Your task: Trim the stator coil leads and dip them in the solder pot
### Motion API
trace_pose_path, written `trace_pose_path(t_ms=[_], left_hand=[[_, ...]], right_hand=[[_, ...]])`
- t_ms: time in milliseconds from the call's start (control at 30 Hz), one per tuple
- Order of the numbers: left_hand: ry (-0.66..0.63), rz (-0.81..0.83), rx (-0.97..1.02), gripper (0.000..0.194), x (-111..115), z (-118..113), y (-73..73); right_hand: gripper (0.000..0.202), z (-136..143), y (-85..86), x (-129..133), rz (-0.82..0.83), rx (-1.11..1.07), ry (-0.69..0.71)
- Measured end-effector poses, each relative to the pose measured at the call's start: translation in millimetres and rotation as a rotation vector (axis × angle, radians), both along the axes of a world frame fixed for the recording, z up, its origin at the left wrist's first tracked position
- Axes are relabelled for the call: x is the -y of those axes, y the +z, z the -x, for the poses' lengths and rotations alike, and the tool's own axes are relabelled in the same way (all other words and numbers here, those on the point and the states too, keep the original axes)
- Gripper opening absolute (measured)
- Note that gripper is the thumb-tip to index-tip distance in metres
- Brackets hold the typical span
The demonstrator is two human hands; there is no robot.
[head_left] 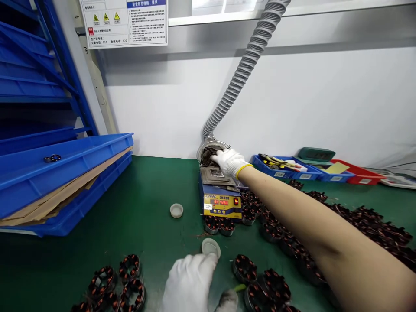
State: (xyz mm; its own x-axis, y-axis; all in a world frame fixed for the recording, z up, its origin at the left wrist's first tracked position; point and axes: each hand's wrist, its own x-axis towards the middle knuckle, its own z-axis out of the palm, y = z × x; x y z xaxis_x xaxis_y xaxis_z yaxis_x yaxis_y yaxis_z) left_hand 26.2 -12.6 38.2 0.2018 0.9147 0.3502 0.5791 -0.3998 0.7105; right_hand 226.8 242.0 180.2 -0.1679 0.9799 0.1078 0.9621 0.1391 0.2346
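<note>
My right hand (229, 162), in a white glove with a yellow cuff, reaches to the round metal fume hood (199, 152) above the solder pot (222, 207). Its fingers are drawn together at the hood's coiled mouth; whatever they hold is hidden. My left hand (190, 281), also gloved, is low in the middle, with the index finger at the rim of a small white dish (210, 246) and the thumb apart. A yellow-green tip (239, 287) shows beside that thumb; I cannot tell what it is. Copper-wound stators (244, 268) stand right of this hand.
Another white dish (176, 210) sits left of the pot. More stators (131, 294) stand front left, and many spread under my right arm. Blue trays (97, 151) are stacked at left. Tool bins (279, 173) line the wall at right. A grey hose (247, 60) runs up from the hood.
</note>
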Motion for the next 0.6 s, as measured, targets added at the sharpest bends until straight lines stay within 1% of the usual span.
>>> trace_pose_path(t_ms=[100,200,267,333,400,500,600], left_hand=[[-0.043,0.003,-0.019,0.047,-0.8,0.6,-8.7],[-0.068,-0.006,-0.043,0.047,-3.2,1.2,-13.6],[-0.069,-0.038,-0.074,0.045,-4.4,1.2,-13.5],[-0.066,-0.076,-0.128,0.042,-4.9,1.8,-10.4],[-0.082,-0.101,-0.211,0.043,-4.9,2.9,-4.9],[-0.092,-0.129,-0.321,0.046,-4.2,5.0,3.7],[-0.064,-0.191,-0.362,0.044,-3.7,6.5,8.5]], right_hand=[[0.048,-10.0,3.9,-3.7,-0.030,-0.123,-0.094],[0.050,-11.3,-4.1,-4.2,-0.051,-0.236,-0.166],[0.048,-8.3,-13.6,-3.0,-0.062,-0.295,-0.189],[0.045,-5.1,-21.7,-1.8,-0.074,-0.353,-0.201],[0.043,-4.3,-24.3,-1.2,-0.086,-0.417,-0.214],[0.045,-11.0,-15.7,2.0,-0.126,-0.536,-0.231],[0.049,-26.9,-1.3,15.8,-0.190,-0.689,-0.220]])
